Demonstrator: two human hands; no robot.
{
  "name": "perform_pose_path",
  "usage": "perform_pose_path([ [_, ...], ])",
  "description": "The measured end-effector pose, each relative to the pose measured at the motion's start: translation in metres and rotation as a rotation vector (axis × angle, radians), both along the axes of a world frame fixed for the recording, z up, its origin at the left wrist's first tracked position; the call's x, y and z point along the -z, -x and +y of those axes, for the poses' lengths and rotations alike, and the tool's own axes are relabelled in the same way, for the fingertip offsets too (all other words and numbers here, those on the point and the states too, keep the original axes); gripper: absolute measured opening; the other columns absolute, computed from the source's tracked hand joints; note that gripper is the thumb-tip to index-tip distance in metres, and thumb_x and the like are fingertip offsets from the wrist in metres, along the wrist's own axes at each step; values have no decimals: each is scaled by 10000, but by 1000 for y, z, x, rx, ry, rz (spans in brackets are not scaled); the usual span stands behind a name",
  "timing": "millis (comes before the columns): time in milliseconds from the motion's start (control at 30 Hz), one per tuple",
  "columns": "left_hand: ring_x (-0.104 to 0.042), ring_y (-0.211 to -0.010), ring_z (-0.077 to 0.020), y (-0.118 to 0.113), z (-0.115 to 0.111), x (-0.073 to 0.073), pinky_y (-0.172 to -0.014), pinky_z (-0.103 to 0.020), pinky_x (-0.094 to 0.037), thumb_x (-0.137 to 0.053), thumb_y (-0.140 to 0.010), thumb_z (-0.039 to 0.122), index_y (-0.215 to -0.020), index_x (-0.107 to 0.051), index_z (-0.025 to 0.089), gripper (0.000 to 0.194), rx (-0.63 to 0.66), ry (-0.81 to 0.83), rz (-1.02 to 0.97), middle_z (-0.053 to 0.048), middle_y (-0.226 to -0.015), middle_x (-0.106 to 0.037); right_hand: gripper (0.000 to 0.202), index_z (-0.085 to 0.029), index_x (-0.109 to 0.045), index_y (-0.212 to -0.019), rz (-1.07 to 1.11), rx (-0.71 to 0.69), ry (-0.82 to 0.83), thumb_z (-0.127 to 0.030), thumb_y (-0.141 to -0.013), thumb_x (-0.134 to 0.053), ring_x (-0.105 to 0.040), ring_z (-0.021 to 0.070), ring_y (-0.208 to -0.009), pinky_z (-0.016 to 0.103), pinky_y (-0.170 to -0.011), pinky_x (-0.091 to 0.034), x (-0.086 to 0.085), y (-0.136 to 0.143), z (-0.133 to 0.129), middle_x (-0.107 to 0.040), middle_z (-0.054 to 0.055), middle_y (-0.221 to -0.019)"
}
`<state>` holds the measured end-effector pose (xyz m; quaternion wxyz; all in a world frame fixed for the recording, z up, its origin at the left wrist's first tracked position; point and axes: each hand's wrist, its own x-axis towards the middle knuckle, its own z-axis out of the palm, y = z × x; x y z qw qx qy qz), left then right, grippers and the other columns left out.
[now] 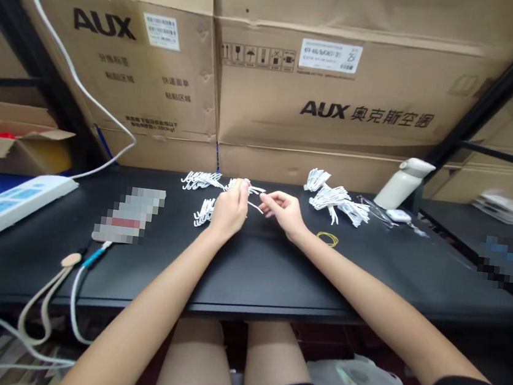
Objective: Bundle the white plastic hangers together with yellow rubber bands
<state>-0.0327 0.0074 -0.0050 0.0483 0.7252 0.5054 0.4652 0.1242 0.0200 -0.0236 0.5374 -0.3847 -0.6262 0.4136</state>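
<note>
My left hand (230, 209) is closed around a bundle of thin white hooks (257, 190), held just above the black table. Most of that bundle is hidden by the fingers; straight ends stick out to the right, one lower than the others. Close by on the right, my right hand (285, 213) has its thumb and forefinger drawn together near those ends. Whatever is between these fingertips is too small to make out. Left of my hands lie two groups of white hooks, one farther back (202, 180) and one nearer (204, 212), with curved ends pointing left.
More white strips (332, 200) lie in piles to the right, with yellow rubber bands (328, 239) in front. A white bottle (403, 183) stands behind a small white case (398, 215). At left are a blurred-out phone-like object (130, 214) and a power strip (14, 208). Cardboard boxes (265, 119) wall the back.
</note>
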Motion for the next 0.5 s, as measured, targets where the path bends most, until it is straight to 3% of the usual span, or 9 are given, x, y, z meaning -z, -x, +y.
perform_pose_path([
  [100,-597,-517,-177,11,6,-4,-614,-290,-442,-178,-982,408,-1011,-570,186,451,-153,-67,-194,-3,-543,-586,384,-153,-650,-788,-155,6,-14,-521,-826,-546,-647,155,-675,256,-579,-523,3,4,3,-701,62,-739],
  [200,-630,-547,-182,17,9,-5,-651,-294,-453,-185,-981,386,-1004,-565,188,429,-208,-47,-239,-4,-540,-625,273,-145,-680,-896,-507,-45,-286,-381,-864,-547,-654,200,-899,338,-811,-523,4,10,1,-713,93,-954],
  [333,-676,-681,-219,19,8,-4,-738,-320,-447,-229,-969,337,-1010,-579,181,385,-256,33,-33,-31,-606,-683,372,-120,-582,-1198,-881,-260,-597,-330,-902,-500,-501,248,-1238,412,-1033,-397,4,14,-6,-536,169,-1337],
  [400,-681,-725,-233,18,7,-4,-769,-329,-438,-248,-961,314,-1007,-588,172,371,-266,66,95,-50,-649,-698,420,-140,-525,-1264,-951,-332,-619,-366,-912,-489,-493,241,-1250,409,-1031,-397,3,13,-10,-515,160,-1360],
  [500,-681,-781,-236,17,5,-3,-782,-323,-430,-260,-959,310,-1039,-587,171,364,-251,71,174,-78,-770,-719,427,-159,-496,-1275,-977,-327,-609,-386,-914,-490,-542,239,-1191,404,-994,-421,0,10,-13,-568,142,-1294],
])
